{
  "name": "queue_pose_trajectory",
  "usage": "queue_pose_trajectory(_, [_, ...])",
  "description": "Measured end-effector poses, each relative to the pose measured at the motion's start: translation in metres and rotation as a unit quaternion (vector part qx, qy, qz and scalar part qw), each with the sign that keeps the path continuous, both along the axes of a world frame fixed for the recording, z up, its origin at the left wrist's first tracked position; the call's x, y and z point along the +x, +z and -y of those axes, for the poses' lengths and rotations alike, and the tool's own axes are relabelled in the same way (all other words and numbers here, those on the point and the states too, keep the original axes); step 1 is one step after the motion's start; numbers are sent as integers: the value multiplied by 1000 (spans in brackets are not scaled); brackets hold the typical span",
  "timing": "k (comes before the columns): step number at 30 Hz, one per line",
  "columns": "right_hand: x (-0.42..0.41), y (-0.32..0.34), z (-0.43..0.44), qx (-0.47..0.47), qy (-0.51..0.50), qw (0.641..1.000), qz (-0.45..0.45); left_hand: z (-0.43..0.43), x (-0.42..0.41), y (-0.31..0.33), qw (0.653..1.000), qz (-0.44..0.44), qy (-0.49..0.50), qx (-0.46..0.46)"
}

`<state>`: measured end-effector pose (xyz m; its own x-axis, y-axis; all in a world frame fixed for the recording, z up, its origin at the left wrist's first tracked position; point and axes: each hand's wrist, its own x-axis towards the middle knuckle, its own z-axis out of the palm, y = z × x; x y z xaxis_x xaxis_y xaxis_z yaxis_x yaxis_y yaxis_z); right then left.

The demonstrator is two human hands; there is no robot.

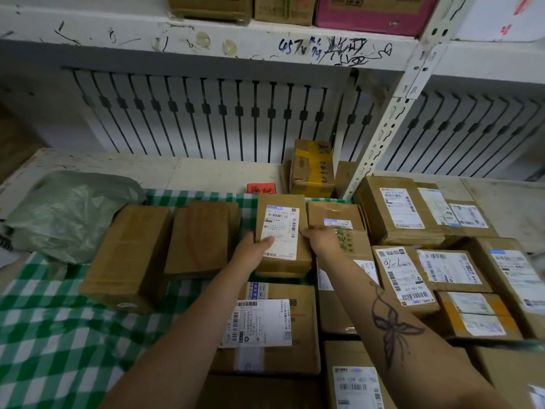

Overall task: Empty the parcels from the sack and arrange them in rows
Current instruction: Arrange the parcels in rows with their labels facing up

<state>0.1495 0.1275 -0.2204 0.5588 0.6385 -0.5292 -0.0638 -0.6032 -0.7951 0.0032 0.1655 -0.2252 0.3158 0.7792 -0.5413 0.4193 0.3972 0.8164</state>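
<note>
1. Presently, both hands hold one tall brown cardboard parcel with a white shipping label [282, 234], at 12 o'clock from the person. The left hand [254, 246] is closed along its left edge, thumb on the label. The right hand [320, 236] is closed against its right edge. The parcel appears to rest on another carton beneath.
2. Sack: a crumpled pale green woven sack [67, 214] lies at 10 o'clock on the green-and-white checked cloth [44, 326] covering the desk. It looks slack; whether anything remains inside cannot be told.
3. Done: labelled brown cartons [404, 273] stand packed in rows from 1 to 5 o'clock, sides touching.
4. Left: two unlabelled-side brown boxes [165, 249] at 11 o'clock lie askew, apart from the rows. Bare cloth remains at 8 o'clock.
5. Judgement: well advanced; alignment of the held parcel and the askew boxes is outstanding.
</note>
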Motion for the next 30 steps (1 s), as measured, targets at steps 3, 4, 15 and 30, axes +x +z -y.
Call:
queue_pose_trajectory(3, [3, -5, 3, -29, 39, 992, 116, 2, 6, -8, 999, -25, -23, -10])
queue_pose_trajectory(4, [3, -3, 5, -37, 50, 988, 140, 3, 8, -11, 999, -33, -28, -13])
queue_pose_trajectory(15, [5, -19, 12, -86, 73, 973, 202, 1, 17, -24, 976, -167, -125, 58])
queue_pose_trajectory(30, [-34, 5, -7, 17, 113, 970, 217, 1, -12, -3, 964, -141, 7, 226])
